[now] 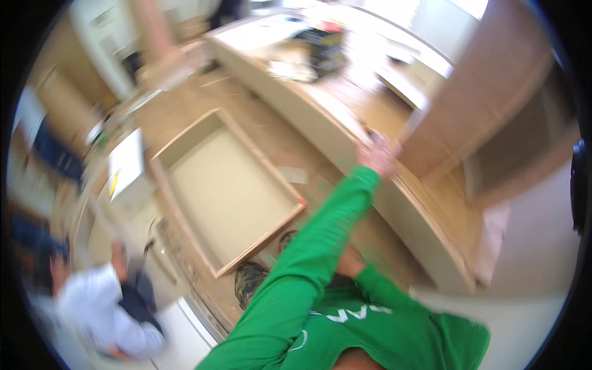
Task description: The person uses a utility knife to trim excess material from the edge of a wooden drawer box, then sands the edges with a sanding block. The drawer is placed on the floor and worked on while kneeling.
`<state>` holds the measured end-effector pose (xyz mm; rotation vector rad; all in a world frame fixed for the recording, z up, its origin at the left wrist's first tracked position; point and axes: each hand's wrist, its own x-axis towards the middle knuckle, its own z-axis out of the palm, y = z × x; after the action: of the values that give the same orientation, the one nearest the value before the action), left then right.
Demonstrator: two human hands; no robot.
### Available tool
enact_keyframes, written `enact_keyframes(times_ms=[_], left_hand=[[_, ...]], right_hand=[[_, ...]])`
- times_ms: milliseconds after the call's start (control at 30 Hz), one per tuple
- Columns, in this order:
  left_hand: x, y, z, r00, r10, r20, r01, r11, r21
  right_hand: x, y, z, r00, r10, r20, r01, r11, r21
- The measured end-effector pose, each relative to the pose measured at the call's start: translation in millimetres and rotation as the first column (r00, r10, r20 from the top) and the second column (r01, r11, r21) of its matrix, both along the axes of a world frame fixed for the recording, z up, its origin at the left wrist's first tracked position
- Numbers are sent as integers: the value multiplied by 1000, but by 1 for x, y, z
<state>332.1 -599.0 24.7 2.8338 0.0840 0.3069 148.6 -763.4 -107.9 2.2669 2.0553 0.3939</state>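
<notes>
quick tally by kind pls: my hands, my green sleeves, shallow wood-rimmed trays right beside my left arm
Hands: 2 (left hand, right hand)
Green sleeves: 2 (left sleeve, right sleeve)
Shallow wood-rimmed tray: 1
Total: 5

Left hand (378,155) at edge of long board (285,102), right hand (351,263) low, partly behind green sleeve (296,262).
From where I stand: open box (228,191) near the board, white-shirted person (102,308) off left; left hand's grip blurred.

Top (296,290) is green, long-slv., w/ white front print (357,314).
</notes>
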Motion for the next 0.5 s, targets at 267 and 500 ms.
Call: enact_keyframes(times_ms=[267, 500], left_hand=[[-15, -15, -34, 959, 167, 229, -119, 971, -207], [-42, -15, -9, 958, 248, 143, -187, 920, -345]], right_hand=[[31, -41, 34, 548, -464, -696, 246, 885, -396], [67, -25, 39, 678, -313, -665, 203, 949, -240]])
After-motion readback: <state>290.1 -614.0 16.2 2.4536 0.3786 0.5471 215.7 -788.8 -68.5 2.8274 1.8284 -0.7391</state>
